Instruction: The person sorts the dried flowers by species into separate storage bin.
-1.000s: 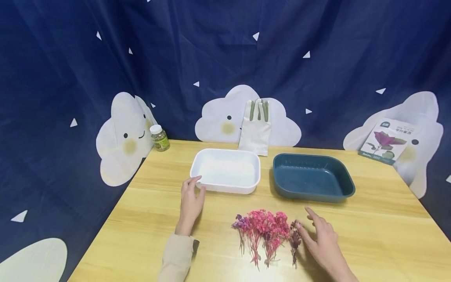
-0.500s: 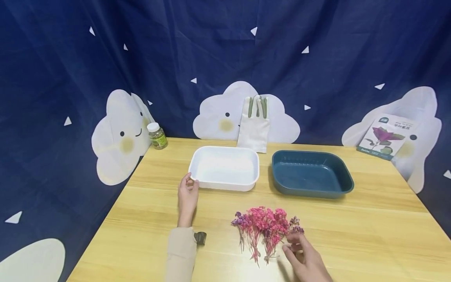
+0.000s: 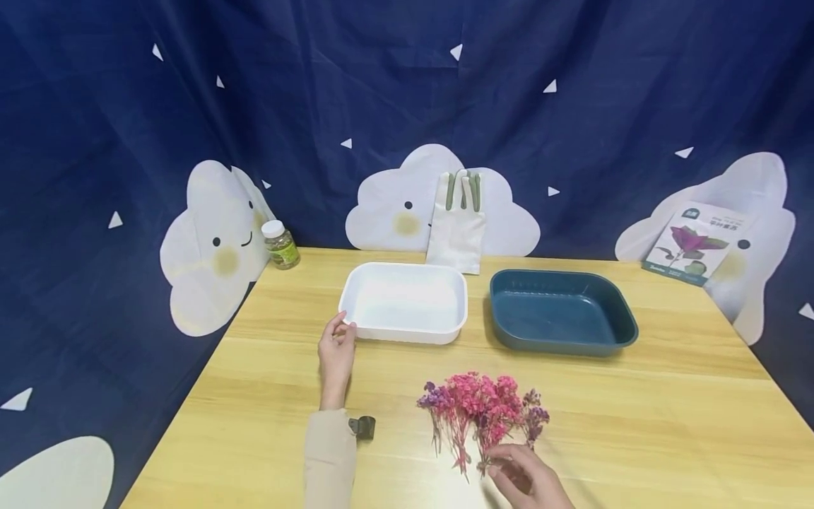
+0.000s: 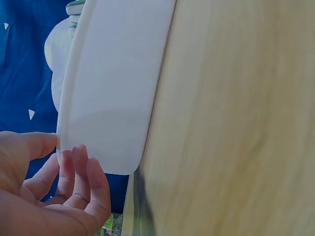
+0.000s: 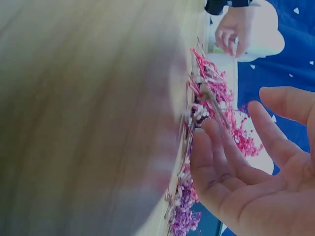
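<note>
My left hand (image 3: 335, 357) is at the left front corner of a white plastic basin (image 3: 407, 300) and pinches its rim. In the left wrist view, the thumb and fingers (image 4: 81, 189) meet the rim of that basin. My right hand (image 3: 531, 479) is at the stem ends of small dried flower bunches (image 3: 486, 403), with thumb and fingers apart. Pink heads lie in the middle of the row, a purple bunch (image 3: 437, 399) at the left and another purple bunch (image 3: 534, 413) at the right. The right wrist view shows the tied stems (image 5: 206, 93) in front of my fingertips.
A dark teal basin (image 3: 562, 339) stands right of the white one. Behind them, white-green gloves (image 3: 456, 233) lean on the curtain. A lidded jar (image 3: 281, 246) stands at the back left, a flower-picture packet (image 3: 689, 244) at the back right. All are on a wooden table (image 3: 668, 403).
My left hand has come onto the white basin's rim. My right hand has moved left and nearer to me, from beside the right purple bunch to the pink flowers' stems.
</note>
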Tool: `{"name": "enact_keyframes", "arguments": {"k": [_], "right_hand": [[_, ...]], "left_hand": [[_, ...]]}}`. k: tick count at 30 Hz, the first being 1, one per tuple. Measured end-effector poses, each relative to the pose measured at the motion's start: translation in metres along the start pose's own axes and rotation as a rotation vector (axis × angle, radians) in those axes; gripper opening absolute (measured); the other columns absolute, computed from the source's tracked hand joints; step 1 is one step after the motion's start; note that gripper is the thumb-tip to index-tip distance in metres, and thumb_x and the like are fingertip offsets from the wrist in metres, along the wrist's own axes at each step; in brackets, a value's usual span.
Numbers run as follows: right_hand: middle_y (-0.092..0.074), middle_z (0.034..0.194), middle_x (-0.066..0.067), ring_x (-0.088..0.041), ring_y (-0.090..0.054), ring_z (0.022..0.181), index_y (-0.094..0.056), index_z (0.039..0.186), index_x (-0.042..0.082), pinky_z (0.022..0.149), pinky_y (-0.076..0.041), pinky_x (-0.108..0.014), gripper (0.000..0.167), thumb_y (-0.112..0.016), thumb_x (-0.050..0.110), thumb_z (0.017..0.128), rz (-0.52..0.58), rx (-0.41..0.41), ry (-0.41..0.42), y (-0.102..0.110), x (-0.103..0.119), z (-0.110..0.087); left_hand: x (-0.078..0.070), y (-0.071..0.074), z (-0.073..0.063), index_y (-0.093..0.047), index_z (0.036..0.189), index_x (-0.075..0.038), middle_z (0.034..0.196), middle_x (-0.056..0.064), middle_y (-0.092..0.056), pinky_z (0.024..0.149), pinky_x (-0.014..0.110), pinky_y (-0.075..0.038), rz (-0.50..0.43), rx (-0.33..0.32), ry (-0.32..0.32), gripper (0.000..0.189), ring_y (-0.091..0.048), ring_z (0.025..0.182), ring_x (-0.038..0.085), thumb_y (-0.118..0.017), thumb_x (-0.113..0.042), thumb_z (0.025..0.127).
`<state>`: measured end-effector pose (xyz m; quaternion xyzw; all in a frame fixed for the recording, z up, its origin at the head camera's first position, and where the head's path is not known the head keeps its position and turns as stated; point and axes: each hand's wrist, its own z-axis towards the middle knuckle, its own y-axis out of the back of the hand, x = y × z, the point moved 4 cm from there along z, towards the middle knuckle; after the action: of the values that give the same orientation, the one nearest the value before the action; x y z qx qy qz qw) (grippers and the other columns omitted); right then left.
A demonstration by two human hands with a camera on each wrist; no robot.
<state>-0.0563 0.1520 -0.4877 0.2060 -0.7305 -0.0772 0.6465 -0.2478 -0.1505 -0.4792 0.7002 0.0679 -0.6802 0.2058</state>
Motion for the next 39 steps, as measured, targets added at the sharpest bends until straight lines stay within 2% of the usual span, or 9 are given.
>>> {"name": "enact_keyframes", "arguments": {"k": [3,5,10,14,21,29,35,39], "right_hand": [[-0.062,0.114,-0.023,0.006,-0.059,0.083,-0.064,0.119,0.000,0.068,-0.056,-0.020,0.030,-0.061,0.018,0.095,-0.070,0.029,0.119,-0.002,0.002,0.002],[-0.062,0.115,-0.025,0.005,-0.060,0.082,-0.064,0.120,-0.002,0.068,-0.057,-0.020,0.031,-0.061,0.017,0.095,-0.093,0.044,0.162,-0.002,0.003,0.005],[-0.066,0.110,-0.018,0.005,-0.061,0.083,-0.064,0.122,-0.001,0.072,-0.057,-0.020,0.035,-0.061,0.022,0.095,-0.135,0.078,0.159,-0.004,0.005,0.012],[-0.068,0.102,-0.012,0.004,-0.059,0.081,-0.065,0.121,-0.002,0.072,-0.057,-0.019,0.034,-0.063,0.019,0.093,-0.156,0.095,0.156,-0.003,0.006,0.015],[-0.070,0.101,-0.013,0.001,-0.063,0.082,-0.065,0.115,-0.002,0.074,-0.058,-0.019,0.028,-0.065,0.010,0.090,-0.154,0.087,0.181,-0.002,0.008,0.020],[-0.070,0.099,-0.004,0.001,-0.062,0.082,-0.067,0.112,0.005,0.074,-0.057,-0.016,0.026,-0.067,0.008,0.086,-0.194,-0.011,0.102,0.000,0.010,0.016],[-0.073,0.101,-0.007,-0.003,-0.067,0.080,-0.069,0.111,0.010,0.070,-0.056,-0.015,0.025,-0.068,0.006,0.086,-0.202,-0.148,0.067,0.002,0.016,0.010],[-0.074,0.097,-0.005,0.001,-0.065,0.076,-0.069,0.112,0.011,0.068,-0.057,-0.017,0.030,-0.070,0.001,0.083,-0.202,-0.269,0.114,0.005,0.020,0.007]], "left_hand": [[0.000,0.001,0.001,-0.055,0.134,-0.006,0.097,0.000,-0.052,0.060,0.015,-0.044,-0.028,0.004,0.013,0.039,-0.054,0.076,0.010,-0.058,-0.013,0.096],[0.000,0.002,0.001,-0.055,0.134,-0.006,0.097,-0.001,-0.052,0.061,0.015,-0.044,-0.035,0.008,0.019,0.039,-0.053,0.075,0.010,-0.058,-0.013,0.096],[0.002,0.003,0.001,-0.056,0.133,-0.007,0.097,0.000,-0.054,0.063,0.016,-0.044,-0.031,0.006,0.041,0.039,-0.052,0.077,0.007,-0.059,-0.013,0.095],[0.003,0.003,0.001,-0.055,0.134,-0.007,0.097,0.000,-0.056,0.064,0.016,-0.045,-0.039,0.009,0.060,0.041,-0.052,0.078,0.006,-0.061,-0.014,0.094],[0.004,0.004,0.001,-0.047,0.141,-0.006,0.093,-0.003,-0.059,0.064,0.014,-0.049,-0.095,0.018,0.094,0.050,-0.053,0.076,0.004,-0.062,-0.012,0.094],[0.006,0.005,0.001,-0.042,0.146,-0.005,0.093,-0.004,-0.059,0.067,0.015,-0.052,-0.156,0.045,0.117,0.057,-0.055,0.075,0.001,-0.063,-0.012,0.093],[0.004,0.006,0.000,-0.039,0.147,-0.003,0.091,-0.005,-0.057,0.065,0.015,-0.052,-0.191,0.060,0.106,0.057,-0.056,0.074,0.003,-0.061,-0.010,0.094],[0.011,0.005,0.002,-0.041,0.146,-0.005,0.090,-0.006,-0.058,0.065,0.015,-0.052,-0.199,0.053,0.089,0.055,-0.059,0.076,0.005,-0.060,-0.011,0.095]]}}
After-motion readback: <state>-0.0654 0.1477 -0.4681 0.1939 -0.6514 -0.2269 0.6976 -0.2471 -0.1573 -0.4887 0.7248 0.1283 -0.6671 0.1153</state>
